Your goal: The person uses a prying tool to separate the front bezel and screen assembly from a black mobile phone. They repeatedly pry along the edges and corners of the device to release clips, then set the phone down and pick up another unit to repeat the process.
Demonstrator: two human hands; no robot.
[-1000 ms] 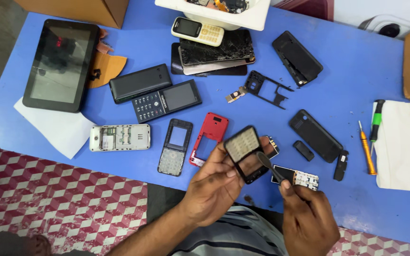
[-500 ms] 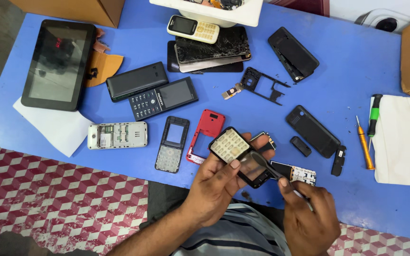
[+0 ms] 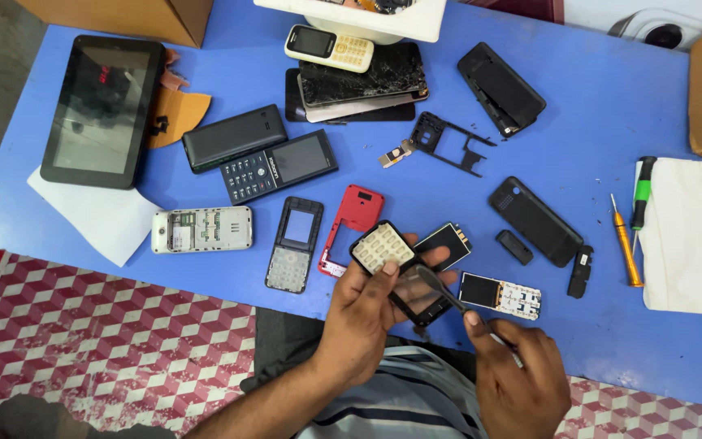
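Worktop (image 3: 611, 89) far left: tablet (image 3: 101, 110) lying partly on a paper sheet (image 3: 95, 219)
Middle: two keypad phones (image 3: 278, 167) side by side, a stack of phones (image 3: 359, 81) behind them
Near edge: phone front frame (image 3: 396, 272) in the hands, circuit board (image 3: 501, 294) just right
Right: screwdrivers (image 3: 627, 240) beside a cloth (image 3: 692, 236)

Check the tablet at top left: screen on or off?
Off, as far as shows: the tablet screen is dark apart from a faint red glint, likely a reflection.

A phone repair workshop: the blue table (image 3: 611, 106) is strewn with opened handsets, a red phone frame (image 3: 355, 215), a cracked screen (image 3: 363, 77), a tablet (image 3: 101, 110) and two screwdrivers (image 3: 626, 240) at right.
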